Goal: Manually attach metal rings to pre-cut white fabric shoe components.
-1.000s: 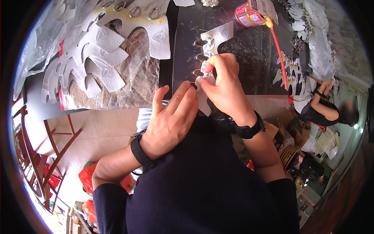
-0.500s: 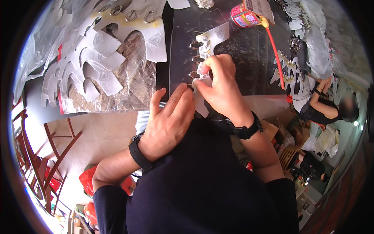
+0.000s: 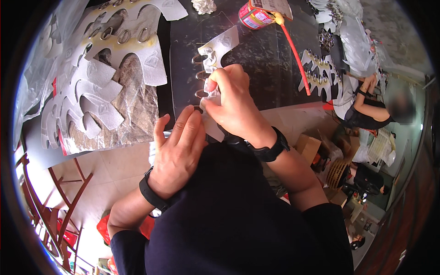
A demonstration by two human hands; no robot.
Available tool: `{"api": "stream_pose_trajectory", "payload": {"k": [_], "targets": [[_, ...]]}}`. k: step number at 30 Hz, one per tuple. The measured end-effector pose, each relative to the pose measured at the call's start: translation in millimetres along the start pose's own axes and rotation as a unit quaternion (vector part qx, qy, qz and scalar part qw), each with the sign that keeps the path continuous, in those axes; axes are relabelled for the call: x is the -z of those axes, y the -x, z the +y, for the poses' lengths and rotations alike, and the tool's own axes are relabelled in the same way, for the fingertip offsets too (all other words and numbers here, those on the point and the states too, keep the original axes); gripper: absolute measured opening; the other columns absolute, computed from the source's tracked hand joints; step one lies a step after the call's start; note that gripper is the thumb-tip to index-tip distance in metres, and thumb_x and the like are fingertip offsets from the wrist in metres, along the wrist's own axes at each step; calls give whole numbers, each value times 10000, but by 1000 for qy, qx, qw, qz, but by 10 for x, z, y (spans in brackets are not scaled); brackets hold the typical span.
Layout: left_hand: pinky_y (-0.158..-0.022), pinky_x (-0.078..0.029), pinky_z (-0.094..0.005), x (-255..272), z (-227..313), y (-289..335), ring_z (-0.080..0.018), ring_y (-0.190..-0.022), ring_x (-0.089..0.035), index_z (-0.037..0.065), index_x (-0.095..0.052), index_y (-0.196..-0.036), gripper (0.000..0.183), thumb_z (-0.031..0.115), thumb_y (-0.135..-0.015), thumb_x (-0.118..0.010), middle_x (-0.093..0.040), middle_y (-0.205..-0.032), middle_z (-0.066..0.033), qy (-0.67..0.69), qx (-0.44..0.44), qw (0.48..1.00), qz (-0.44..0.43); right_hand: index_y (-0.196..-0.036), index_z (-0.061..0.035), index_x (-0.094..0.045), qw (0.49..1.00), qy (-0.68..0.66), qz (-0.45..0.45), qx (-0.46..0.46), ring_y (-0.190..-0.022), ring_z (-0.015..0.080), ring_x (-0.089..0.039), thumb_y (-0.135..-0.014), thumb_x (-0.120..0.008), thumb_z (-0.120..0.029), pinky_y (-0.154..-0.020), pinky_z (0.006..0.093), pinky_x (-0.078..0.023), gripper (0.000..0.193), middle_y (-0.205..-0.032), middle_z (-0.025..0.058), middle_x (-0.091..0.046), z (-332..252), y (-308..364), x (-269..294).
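Note:
A white scalloped cut-out piece (image 3: 215, 50) with metal oval rings along its left edge lies on the dark table (image 3: 270, 68). My right hand (image 3: 231, 98) rests on its lower part, fingertips pinching the piece at a ring. Just below it, my left hand (image 3: 178, 149) presses flat on the piece's lower end at the table's near edge, fingers together. Both wrists carry black bands. The part of the piece under my hands is hidden.
A stack of similar white cut-outs with rings (image 3: 91, 87) lies on crinkled foil at the left. A red can (image 3: 254, 16) with a long orange nozzle stands at the back. Another person (image 3: 366, 105) sits at the right beside more ringed pieces (image 3: 321, 71). Red chairs (image 3: 41, 201) stand lower left.
My right hand has shifted slightly along the piece's ringed edge. My left hand has stayed pressed on the lower end.

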State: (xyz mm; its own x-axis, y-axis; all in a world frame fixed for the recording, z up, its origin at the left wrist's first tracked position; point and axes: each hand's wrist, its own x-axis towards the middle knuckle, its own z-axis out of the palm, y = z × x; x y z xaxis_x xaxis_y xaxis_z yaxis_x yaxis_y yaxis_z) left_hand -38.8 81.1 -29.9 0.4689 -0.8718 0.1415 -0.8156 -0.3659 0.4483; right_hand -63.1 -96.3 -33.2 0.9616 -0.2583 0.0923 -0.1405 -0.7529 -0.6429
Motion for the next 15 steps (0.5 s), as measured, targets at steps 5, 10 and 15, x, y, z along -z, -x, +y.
{"api": "stream_pose_trajectory", "payload": {"k": [5,10,15], "targets": [[-1010,-265,-482,2,-5,-10,-233,-1241,-453,-25,-550,-1138,527,114,-663,-732,-494,-1223,-112,13,-1,1000,4,-901,-96,-494,1000,-3,1,-10,-946,291,-425,-644,-698,14,-834,384,-340,346,-944,93,-446,3,8,-8],[-995,-294,-468,48,-34,-22,-252,-1218,-471,-23,-548,-1133,540,94,-644,-746,-504,-1209,-118,44,3,999,12,-894,-96,-497,1000,-9,3,-3,-947,294,-421,-649,-699,1,-836,390,-341,332,-947,103,-444,16,12,-33],[-971,-338,-451,80,-72,-27,-290,-1192,-486,-24,-554,-1110,524,75,-636,-755,-511,-1206,-138,78,6,997,19,-880,-97,-503,1000,-10,9,-5,-943,296,-436,-644,-698,-5,-833,388,-350,319,-934,99,-455,6,10,-57]]}}
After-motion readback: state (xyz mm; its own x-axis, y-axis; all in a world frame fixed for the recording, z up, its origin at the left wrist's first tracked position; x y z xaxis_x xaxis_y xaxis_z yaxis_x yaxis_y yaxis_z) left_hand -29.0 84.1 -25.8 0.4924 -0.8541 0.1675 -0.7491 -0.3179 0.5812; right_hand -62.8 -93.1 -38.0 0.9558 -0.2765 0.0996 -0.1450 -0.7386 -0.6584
